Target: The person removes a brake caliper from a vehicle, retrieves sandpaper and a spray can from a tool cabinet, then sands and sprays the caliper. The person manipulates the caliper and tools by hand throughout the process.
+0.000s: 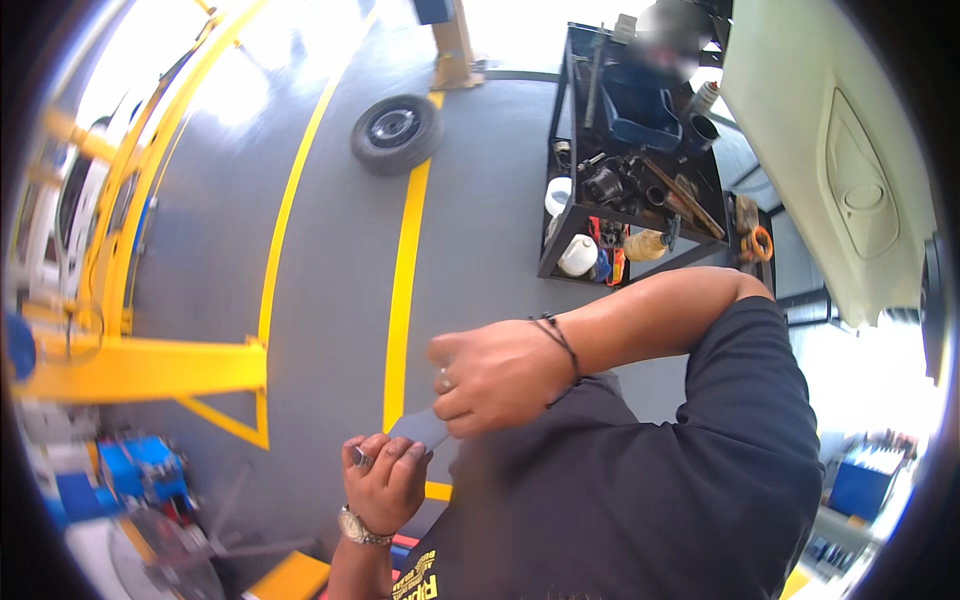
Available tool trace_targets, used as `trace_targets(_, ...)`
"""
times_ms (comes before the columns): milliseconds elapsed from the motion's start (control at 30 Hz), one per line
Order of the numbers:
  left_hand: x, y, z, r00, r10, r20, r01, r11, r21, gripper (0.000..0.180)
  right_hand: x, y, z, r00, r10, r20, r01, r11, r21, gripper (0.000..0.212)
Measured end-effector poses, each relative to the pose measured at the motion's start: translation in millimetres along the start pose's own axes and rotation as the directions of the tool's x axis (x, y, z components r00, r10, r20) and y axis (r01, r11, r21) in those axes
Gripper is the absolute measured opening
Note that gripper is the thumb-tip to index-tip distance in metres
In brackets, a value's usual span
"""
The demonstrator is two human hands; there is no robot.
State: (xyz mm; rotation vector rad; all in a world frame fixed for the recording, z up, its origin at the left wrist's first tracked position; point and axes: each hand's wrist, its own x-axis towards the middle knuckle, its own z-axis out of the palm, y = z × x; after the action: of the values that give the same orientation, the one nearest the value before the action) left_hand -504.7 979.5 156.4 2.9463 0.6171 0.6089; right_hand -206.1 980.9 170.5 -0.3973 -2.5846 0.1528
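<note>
A flat, thin grey sheet [421, 428] stretches between my two hands in front of my dark shirt. My left hand [385, 482], with a watch at the wrist and a ring, is closed with its fingertips curled over the sheet's lower left end. Higher and to the right, my right hand [500, 375] wears a ring and a dark cord bracelet. Its fingers are folded in, knuckles up, and grip the sheet's other end. The right forearm crosses from the right side with the elbow raised. The fingers hide both ends of the sheet, and its exact kind does not show.
A wheel with a tyre [397, 133] lies on the grey floor beside a yellow line. A black tool cart [572, 225] holds parts, bottles and a blue tray. Yellow lift arms [150, 368] extend at left. A pale vehicle panel [800, 120] fills the upper right.
</note>
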Motion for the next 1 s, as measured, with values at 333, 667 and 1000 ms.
trace_targets(333,227,-200,65,0.884,0.461,0.076,-0.448,0.883,-0.137,0.019,-87,143,-47,0.848,0.458,-0.266,-0.512,0.837,-0.194,0.010)
trace_targets(667,435,-308,137,0.754,0.654,0.062,-0.623,0.741,-0.248,0.040,-152,258,-106,0.639,0.696,-0.329,-0.762,0.630,-0.147,0.010)
trace_targets(1000,722,-349,240,0.574,0.817,0.051,-0.699,0.522,-0.489,0.029,-221,434,-144,0.319,0.786,-0.529,-0.948,0.277,-0.158,0.010)
